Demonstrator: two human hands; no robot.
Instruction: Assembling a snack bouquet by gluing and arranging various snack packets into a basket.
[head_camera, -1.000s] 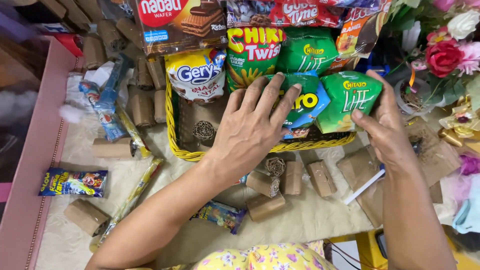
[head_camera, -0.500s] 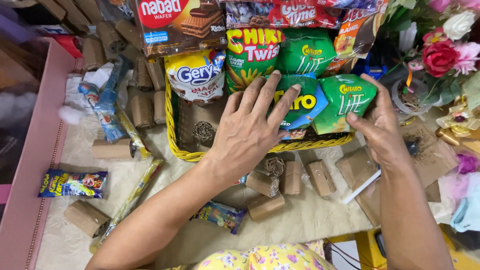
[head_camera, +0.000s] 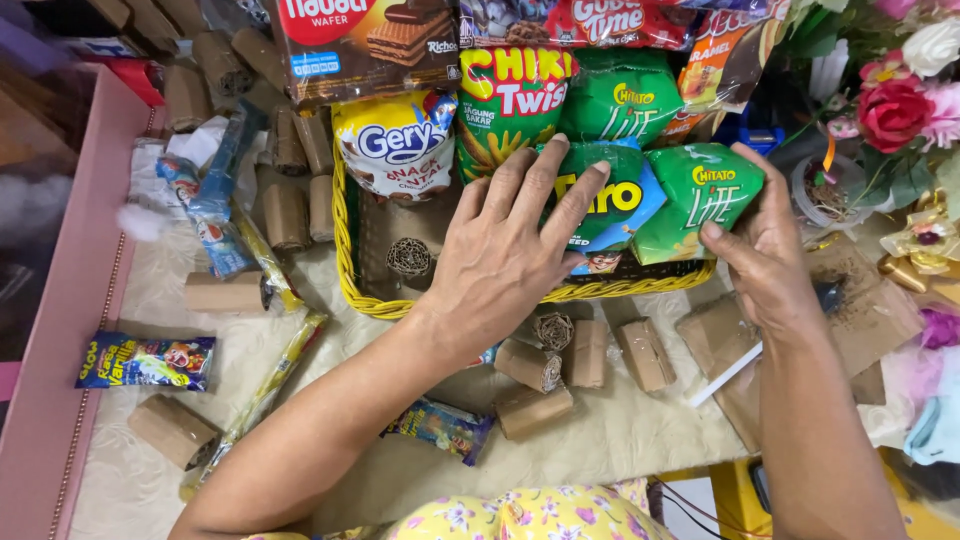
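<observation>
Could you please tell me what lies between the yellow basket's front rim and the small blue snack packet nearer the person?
In the head view, rolled cardboard tubes lie on the cream cloth between the yellow basket and the blue snack packet.

One head camera looks steeply down (close) at the table (head_camera: 620, 440).

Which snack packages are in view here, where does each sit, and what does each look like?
Small green bag: in the yellow basket, held by the right hand.
Blue-green bag: under the left hand.
Green-yellow bag: upright, basket's back.
White-yellow pouch: basket's left.
Brown wafer box: top, behind the basket.
Blue packet: flat on the cloth, far left.
</observation>
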